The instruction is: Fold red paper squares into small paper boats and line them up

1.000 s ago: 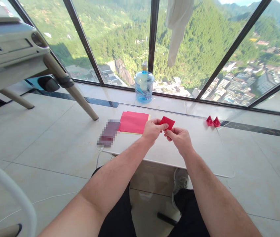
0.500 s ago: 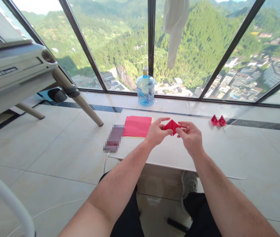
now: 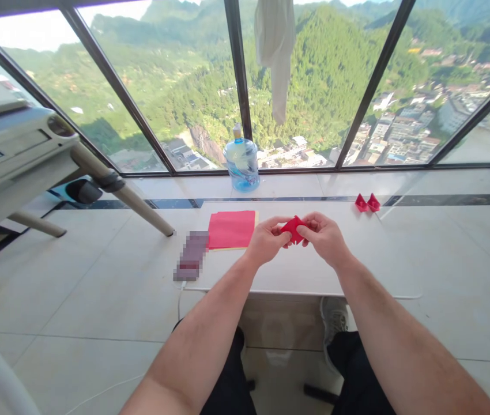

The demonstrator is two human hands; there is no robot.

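A small folded red paper piece is held just above the low white table. My left hand pinches its left side and my right hand pinches its right side, fingers curled round it so much of the paper is hidden. A stack of red paper sheets lies flat on the table to the left of my hands. Two finished little red paper figures stand together at the table's far right.
A phone-like object on a cable lies at the table's left edge. A blue water jug stands on the window sill. A beige machine on slanted legs fills the left. My knees and a shoe sit below the table.
My hands have closed in on the red paper and now cover more of it; its pointed shape has been pressed smaller. The view has shifted slightly.
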